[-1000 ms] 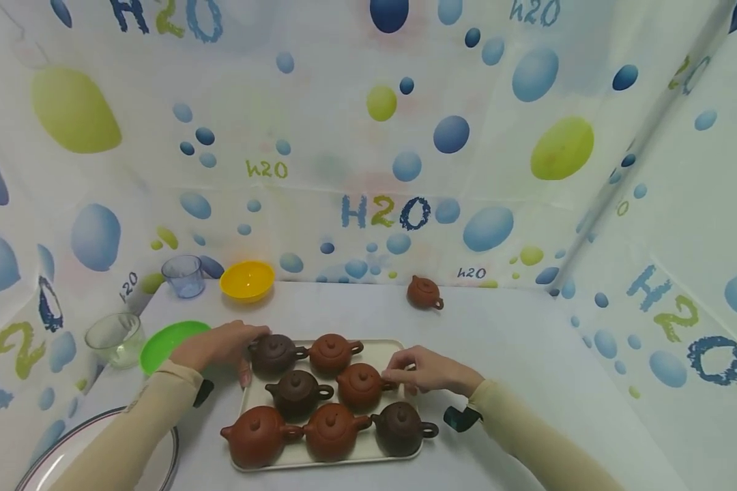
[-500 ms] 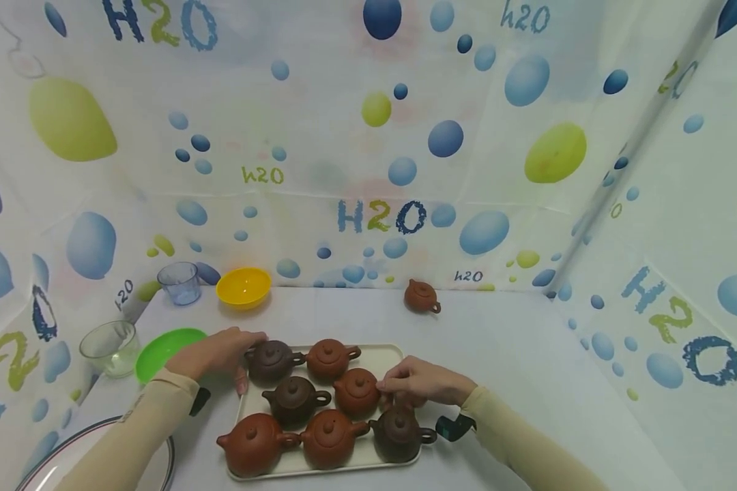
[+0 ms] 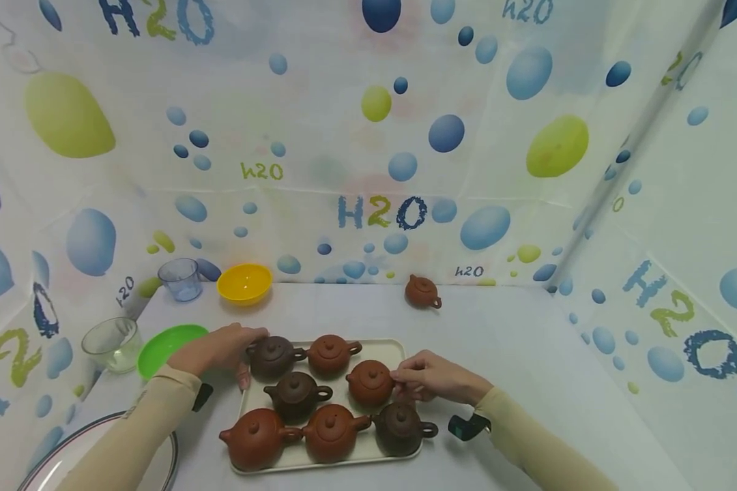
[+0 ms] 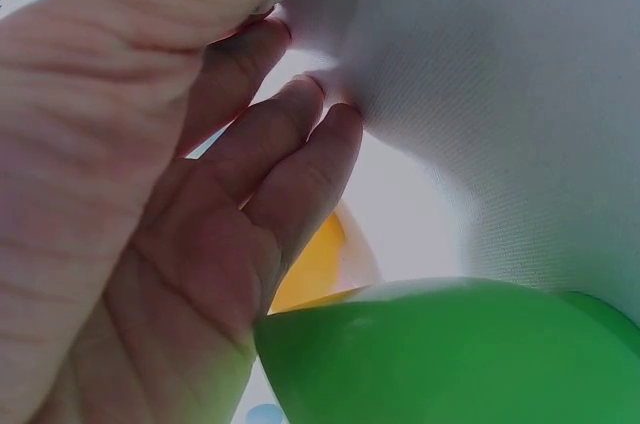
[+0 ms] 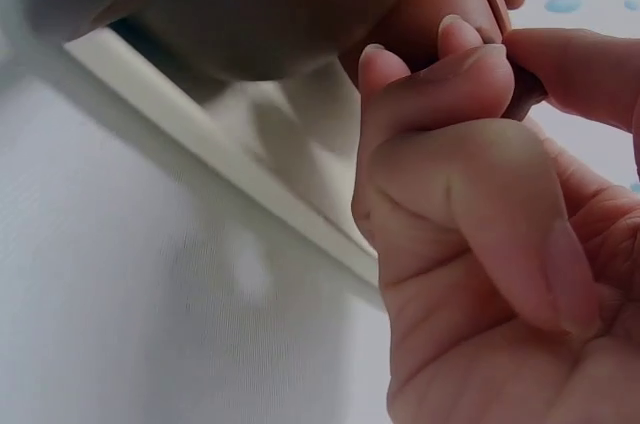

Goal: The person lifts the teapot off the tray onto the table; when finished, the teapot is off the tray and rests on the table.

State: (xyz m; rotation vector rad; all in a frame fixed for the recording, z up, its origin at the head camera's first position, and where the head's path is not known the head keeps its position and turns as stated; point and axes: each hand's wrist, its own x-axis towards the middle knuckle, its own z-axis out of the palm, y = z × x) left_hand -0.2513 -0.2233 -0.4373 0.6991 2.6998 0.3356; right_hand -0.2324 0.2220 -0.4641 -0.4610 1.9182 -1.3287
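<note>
Our right hand point(image 3: 432, 377) pinches the handle of the reddish teapot point(image 3: 369, 383) in the tray's point(image 3: 396, 346) middle row, near its right rim; our left hand point(image 3: 218, 349) rests flat-fingered at the left rim. Bare table point(image 3: 503, 341) lies rightward. Only the right wrist view shows the pinch point(image 5: 440, 74).

A makeshift recording booth: a printed bubble curtain point(image 3: 368, 136) walls in a cloth-covered table point(image 3: 516, 341).
</note>
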